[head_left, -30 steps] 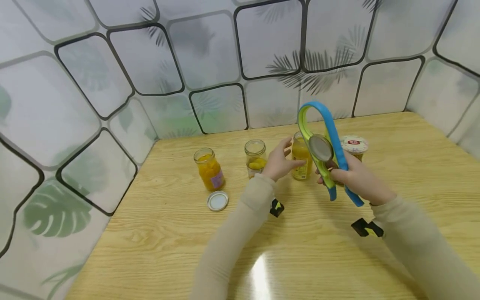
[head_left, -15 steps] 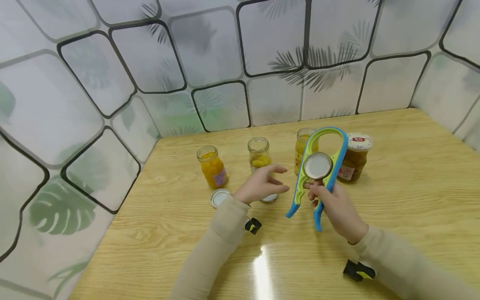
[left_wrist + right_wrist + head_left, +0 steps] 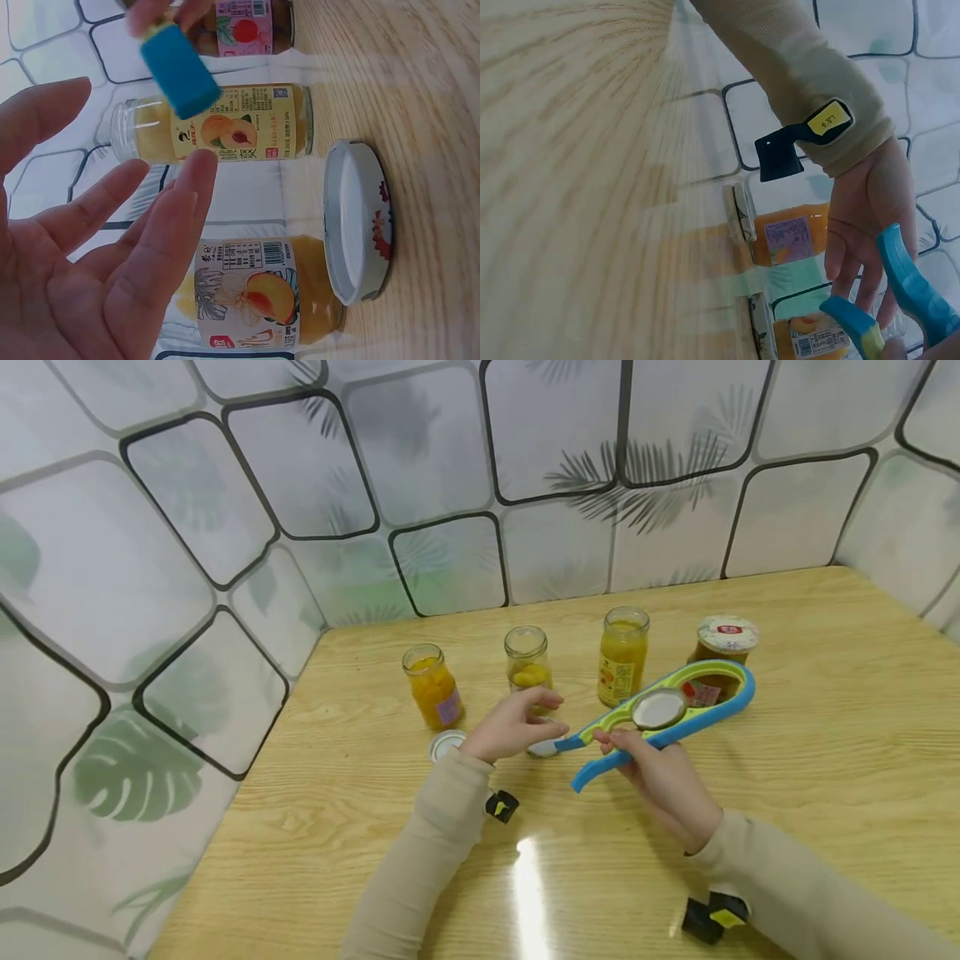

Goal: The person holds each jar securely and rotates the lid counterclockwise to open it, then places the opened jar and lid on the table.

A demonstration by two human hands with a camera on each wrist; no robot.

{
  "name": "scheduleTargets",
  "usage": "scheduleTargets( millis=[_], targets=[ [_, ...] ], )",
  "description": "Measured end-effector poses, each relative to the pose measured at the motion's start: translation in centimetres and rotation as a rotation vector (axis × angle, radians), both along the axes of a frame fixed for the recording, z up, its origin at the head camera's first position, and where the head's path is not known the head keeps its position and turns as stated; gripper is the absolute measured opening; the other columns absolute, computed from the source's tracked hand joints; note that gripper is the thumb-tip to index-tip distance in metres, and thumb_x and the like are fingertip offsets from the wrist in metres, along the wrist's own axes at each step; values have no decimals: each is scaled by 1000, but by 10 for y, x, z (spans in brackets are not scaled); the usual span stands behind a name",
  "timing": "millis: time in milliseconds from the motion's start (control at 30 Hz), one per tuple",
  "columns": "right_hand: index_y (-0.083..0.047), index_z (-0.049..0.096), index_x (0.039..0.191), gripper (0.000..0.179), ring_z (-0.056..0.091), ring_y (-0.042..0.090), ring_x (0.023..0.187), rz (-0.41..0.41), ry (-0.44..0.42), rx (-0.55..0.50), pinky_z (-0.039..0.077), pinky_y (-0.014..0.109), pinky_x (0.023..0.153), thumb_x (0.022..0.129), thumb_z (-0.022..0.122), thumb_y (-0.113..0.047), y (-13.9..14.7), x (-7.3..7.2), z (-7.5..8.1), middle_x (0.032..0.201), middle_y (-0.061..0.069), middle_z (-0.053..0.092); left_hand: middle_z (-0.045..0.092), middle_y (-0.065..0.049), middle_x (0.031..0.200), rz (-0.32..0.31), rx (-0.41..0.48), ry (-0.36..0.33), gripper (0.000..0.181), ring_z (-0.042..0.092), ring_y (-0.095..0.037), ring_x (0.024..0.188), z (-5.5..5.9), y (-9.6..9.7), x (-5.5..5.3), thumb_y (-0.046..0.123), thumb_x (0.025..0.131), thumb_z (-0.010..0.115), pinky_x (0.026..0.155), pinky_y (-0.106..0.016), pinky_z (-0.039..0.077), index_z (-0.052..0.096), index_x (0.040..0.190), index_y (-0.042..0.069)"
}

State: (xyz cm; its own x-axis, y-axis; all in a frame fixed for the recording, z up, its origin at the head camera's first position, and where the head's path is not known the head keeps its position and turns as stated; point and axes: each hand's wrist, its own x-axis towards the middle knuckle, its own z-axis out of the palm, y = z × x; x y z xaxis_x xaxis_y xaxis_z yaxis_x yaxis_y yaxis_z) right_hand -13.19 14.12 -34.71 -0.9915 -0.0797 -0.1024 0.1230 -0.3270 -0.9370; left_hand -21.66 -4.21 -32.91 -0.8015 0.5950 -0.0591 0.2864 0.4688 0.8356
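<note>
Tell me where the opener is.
In the head view, right of centre: the opener is in the right hand, partly covering the lidded jar.

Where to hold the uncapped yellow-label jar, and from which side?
Probably the body of the yellow-label jar, below its open mouth, coming from the person's left. It stands upright, with a roughly cylindrical body and a gap on that side; the blue-and-green opener is toward its near right.

Seemingly indoor corner, kind of room unclear: wood-grain table point(image 3: 315, 852), pale backdrop point(image 3: 558, 427) printed with leaves, rounded outlines.
</note>
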Motion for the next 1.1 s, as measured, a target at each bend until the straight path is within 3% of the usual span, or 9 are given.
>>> scheduleTargets(
  millis=[167,300,433,567,633,867,1000,1100],
  targets=[
    [-2,53,90,16,42,17,114,9,-141,-155,29,28,99,93,40,-11,-1,-7,-3,121,14,36,48,-15,123,-11,8,13,40,53,-27,100,0,-1,-1,21,86,58,80,-31,46,49,122,5],
    [1,49,95,14,46,17,107,13,-204,-317,28,29,99,93,38,-7,-3,-13,-6,121,14,32,48,-15,123,-16,20,6,40,53,-27,100,-2,-2,-1,22,86,58,79,-32,46,50,121,5],
    [1,45,94,13,46,16,105,19,-241,-375,30,27,98,93,34,-5,-3,-16,-10,119,15,33,47,-15,124,-21,18,-3,40,52,-27,101,-3,-1,-2,23,87,58,80,-31,45,49,121,5],
    [-1,45,77,21,38,21,116,6,-248,-405,28,28,99,90,29,-1,-4,-17,-13,126,19,24,47,-16,124,-27,16,3,41,51,-27,102,-2,0,-2,22,87,58,81,-31,45,49,122,3],
    [-1,45,76,21,35,23,118,-8,-245,-409,28,29,99,89,28,0,-5,-18,-15,126,20,23,47,-16,124,-25,16,7,41,51,-27,102,-1,0,-2,21,87,58,81,-31,45,48,122,2],
    [3,36,99,15,50,17,103,-53,-276,-405,31,29,98,88,27,-1,-7,-23,-20,121,19,29,47,-14,124,-14,8,-3,40,51,-28,102,1,-1,-1,22,87,57,79,-32,46,48,123,5],
    [5,16,126,40,47,19,106,-51,-294,-391,31,28,97,87,24,-1,-6,-24,-22,123,19,27,47,-14,124,-14,2,-3,41,51,-28,103,1,-1,-1,22,87,57,80,-32,45,48,123,5],
    [1,-7,136,57,39,22,116,-42,-303,-380,31,26,97,87,22,-2,-6,-25,-22,127,20,23,47,-14,124,-12,-1,-2,41,50,-28,103,2,-1,-1,22,87,57,80,-32,45,49,122,5]
  ],
)
